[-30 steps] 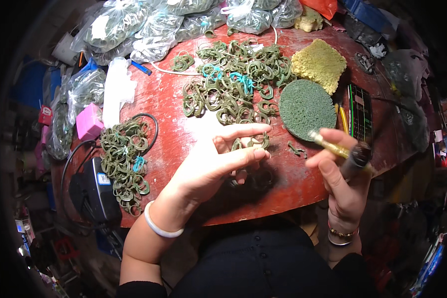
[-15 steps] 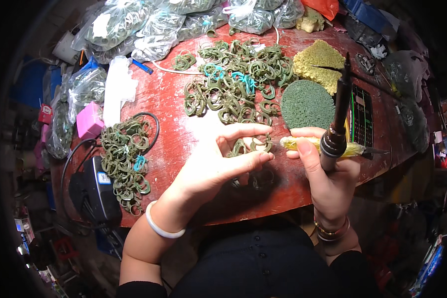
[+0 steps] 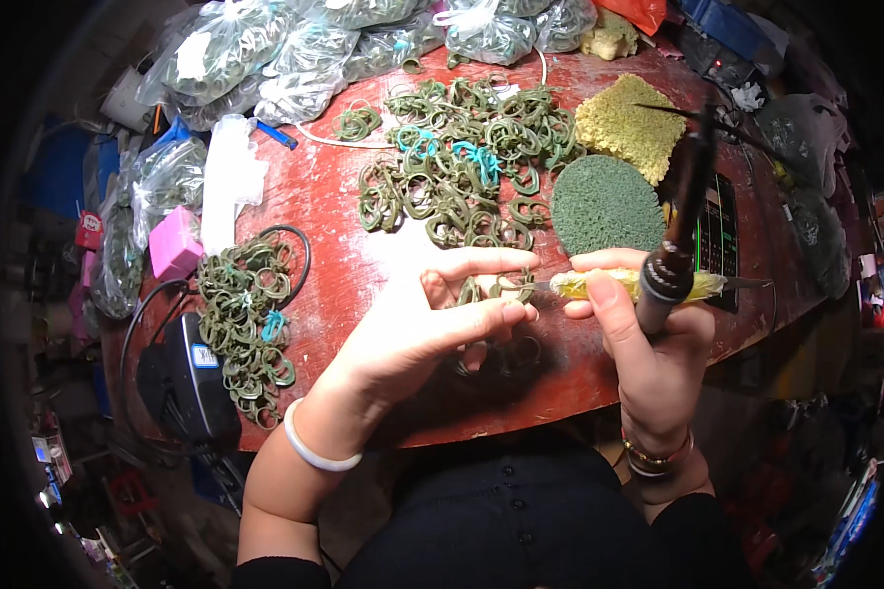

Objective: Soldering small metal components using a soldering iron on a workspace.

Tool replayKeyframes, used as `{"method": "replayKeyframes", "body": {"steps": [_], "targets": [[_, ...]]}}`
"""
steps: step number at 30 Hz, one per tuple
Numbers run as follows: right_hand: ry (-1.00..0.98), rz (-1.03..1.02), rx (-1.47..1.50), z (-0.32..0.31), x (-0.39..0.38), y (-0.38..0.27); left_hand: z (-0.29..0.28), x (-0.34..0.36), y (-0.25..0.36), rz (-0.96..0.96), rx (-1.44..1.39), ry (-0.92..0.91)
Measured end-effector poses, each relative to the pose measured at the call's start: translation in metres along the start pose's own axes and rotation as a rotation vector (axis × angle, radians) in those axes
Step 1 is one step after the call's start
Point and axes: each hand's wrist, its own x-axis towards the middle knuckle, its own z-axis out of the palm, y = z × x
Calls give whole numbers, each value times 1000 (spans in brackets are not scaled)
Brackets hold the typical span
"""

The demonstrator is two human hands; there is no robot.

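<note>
My left hand (image 3: 395, 329) is closed round a few dark green rings (image 3: 471, 292), pinching them between thumb and fingers. Gripped in my right hand (image 3: 658, 368) is a thin metal carving tool (image 3: 704, 286) with a yellow-wrapped handle, lying level. Its left tip reaches the rings at my left fingertips; the other pointed end sticks out to the right. The same hand also holds a dark, pen-shaped tool (image 3: 682, 231) resembling a soldering iron, which slants up and away with a thin black tip. Under my left fingers, more rings (image 3: 521, 353) are partly hidden in shadow.
Green rings form a large pile (image 3: 462, 167) and a smaller left pile (image 3: 246, 324) on the red table (image 3: 314, 196). A green round pad (image 3: 607, 206), yellow sponge (image 3: 629, 118) and dark calculator-like panel (image 3: 722, 231) lie right. Bagged rings (image 3: 226, 59) line the back; a black device (image 3: 201, 368) stands left.
The carving tool has levelled, and its left tip has come to the rings in my left hand. The pen-shaped tool has tilted slightly right. My left hand keeps its hold.
</note>
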Motion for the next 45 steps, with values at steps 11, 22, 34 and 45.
{"method": "replayKeyframes", "body": {"steps": [11, 22, 34, 45], "targets": [[51, 133, 63, -1, 1, -8, -2, -1, 2, -19, -45, -12], [69, 2, 32, 1, -2, 1, -4, -1, -4, 33, -43, -61], [-127, -37, 66, 11, 3, 9, 1, 4, -15, 321, 218, -29], [-74, -17, 80, 5, 1, 9, 3, -3, 2, 88, 30, -41]]}}
